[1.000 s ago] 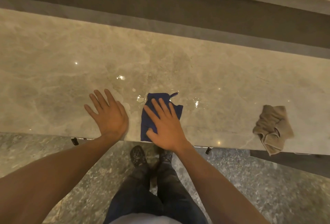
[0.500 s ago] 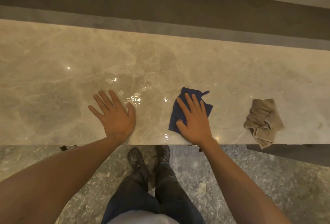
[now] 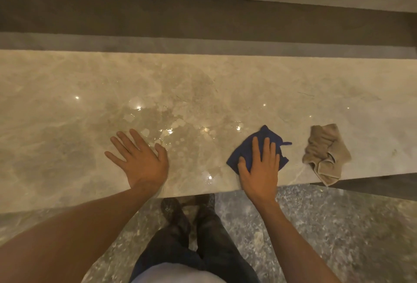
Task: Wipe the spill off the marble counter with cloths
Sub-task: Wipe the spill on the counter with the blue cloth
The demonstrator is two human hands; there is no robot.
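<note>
The right hand [image 3: 259, 170] presses flat on the blue cloth [image 3: 252, 147] near the bench [image 3: 67, 113] edge, the left hand [image 3: 141, 161] lies flat and empty, and next the cloth should probably slide left over the wet spill [image 3: 176, 129].

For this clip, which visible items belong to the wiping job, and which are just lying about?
Job:
blue cloth, pressed flat under the right hand
spill
marble counter
beige cloth, lying unused
left hand, flat on the counter

Lying about:
nothing else on the counter

We see speckled grey stone floor [image 3: 327, 233], a dark recessed band [image 3: 203, 19] behind, warm dim light glints.
</note>
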